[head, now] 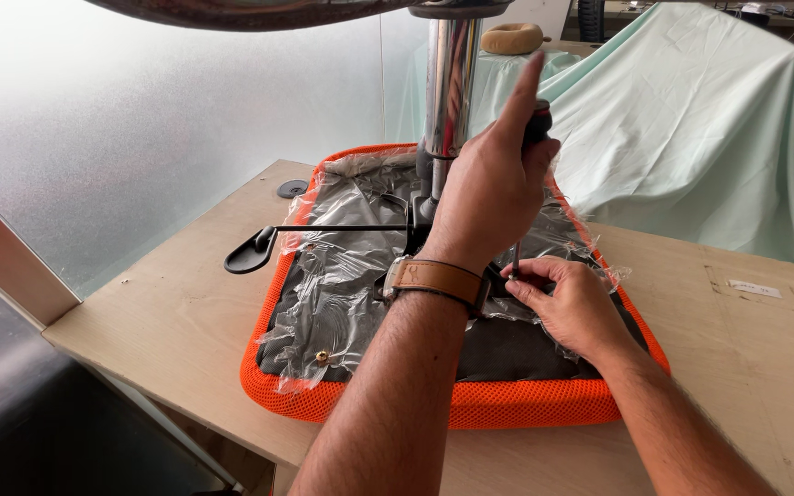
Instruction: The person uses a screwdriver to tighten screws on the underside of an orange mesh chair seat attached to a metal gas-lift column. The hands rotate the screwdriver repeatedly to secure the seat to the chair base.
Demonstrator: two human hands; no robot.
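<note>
left hand (493, 188) | fingers wrapped round black-handled screwdriver (533, 138), centre frame | right hand (570, 301) | fingers pinch its metal tip against orange-rimmed, plastic-wrapped upturned chair seat (342, 285) on wooden table (167, 321)

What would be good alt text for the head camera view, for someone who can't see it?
The left hand grips a screwdriver upright while the right hand steadies its tip on the underside of an orange-edged chair seat. The seat, partly covered in clear plastic wrap, lies upside down on a wooden table.
</note>
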